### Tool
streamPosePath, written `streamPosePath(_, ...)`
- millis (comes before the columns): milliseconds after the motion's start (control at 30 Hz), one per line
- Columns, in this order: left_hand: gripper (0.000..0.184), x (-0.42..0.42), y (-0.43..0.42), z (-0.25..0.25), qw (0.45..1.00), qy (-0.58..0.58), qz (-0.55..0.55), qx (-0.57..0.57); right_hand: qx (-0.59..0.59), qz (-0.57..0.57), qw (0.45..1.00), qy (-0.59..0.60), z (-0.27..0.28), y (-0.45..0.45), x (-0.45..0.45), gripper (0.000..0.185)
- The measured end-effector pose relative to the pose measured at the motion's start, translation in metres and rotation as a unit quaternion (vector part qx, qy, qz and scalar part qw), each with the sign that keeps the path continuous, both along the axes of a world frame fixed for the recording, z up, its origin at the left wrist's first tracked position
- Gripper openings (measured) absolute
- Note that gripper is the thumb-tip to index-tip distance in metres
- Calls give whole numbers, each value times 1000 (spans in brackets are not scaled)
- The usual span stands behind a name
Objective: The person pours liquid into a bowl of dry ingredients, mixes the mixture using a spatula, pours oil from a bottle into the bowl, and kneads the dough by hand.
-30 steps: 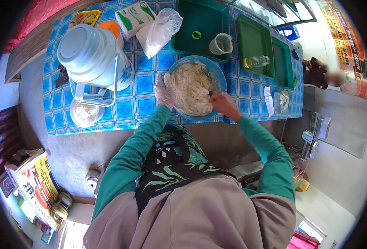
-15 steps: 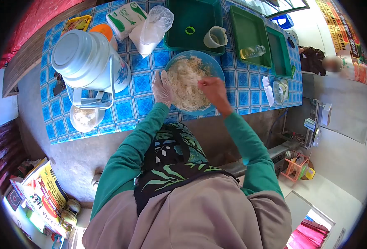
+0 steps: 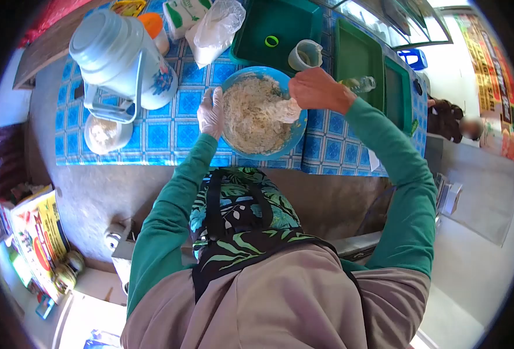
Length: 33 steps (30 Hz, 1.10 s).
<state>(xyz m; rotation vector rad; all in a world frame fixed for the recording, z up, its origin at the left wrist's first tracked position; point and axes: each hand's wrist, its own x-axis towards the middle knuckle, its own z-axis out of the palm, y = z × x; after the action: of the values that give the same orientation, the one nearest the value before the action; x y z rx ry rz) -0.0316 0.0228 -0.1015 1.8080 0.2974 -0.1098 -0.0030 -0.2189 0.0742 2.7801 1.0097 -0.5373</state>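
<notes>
A blue bowl point(image 3: 296, 135) on the checked cloth holds a pale, shaggy dough mixture point(image 3: 251, 113). My left hand point(image 3: 210, 113), in a clear glove, rests against the bowl's left rim with its fingers apart. Over the right rim is my right hand point(image 3: 318, 90), its fingers closed round something hidden by the fist. Dough-coated material shows just below that fist, over the mixture. A clear measuring cup point(image 3: 304, 56) stands behind my right hand, in the corner of a dark green tray point(image 3: 251, 52) with a lime ring point(image 3: 271, 41).
A large pale blue jug point(image 3: 111, 52) stands left, beside a tub of white powder point(image 3: 103, 135). Behind the bowl are a plastic bag point(image 3: 216, 35) and a tissue pack point(image 3: 184, 14). Right lie green trays point(image 3: 359, 49) and a bottle point(image 3: 361, 84). A person point(image 3: 446, 119) is beyond.
My right hand has moved from over the middle of the mixture to the right and up to the bowl's rim. My left hand has stayed at the left rim.
</notes>
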Motion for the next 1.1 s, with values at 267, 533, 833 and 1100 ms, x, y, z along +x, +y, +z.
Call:
streamPosePath(267, 71, -2, -5, -8, 997, 15, 76, -14, 52, -59, 950, 302, -89, -29, -21, 23)
streamPosePath(533, 76, -4, -5, -9, 996, 7, 78, -45, 332, -241, 898, 162, -138, 23, -121, 19)
streamPosePath(833, 67, -9, -6, 9, 991, 38, 77, -99, 508, -670, 343, 419, -127, 70, -110, 14)
streamPosePath(1100, 54, -14, -7, -12, 997, -29, 35, -55, 462, -668, 495, 308, -52, 30, -114, 15)
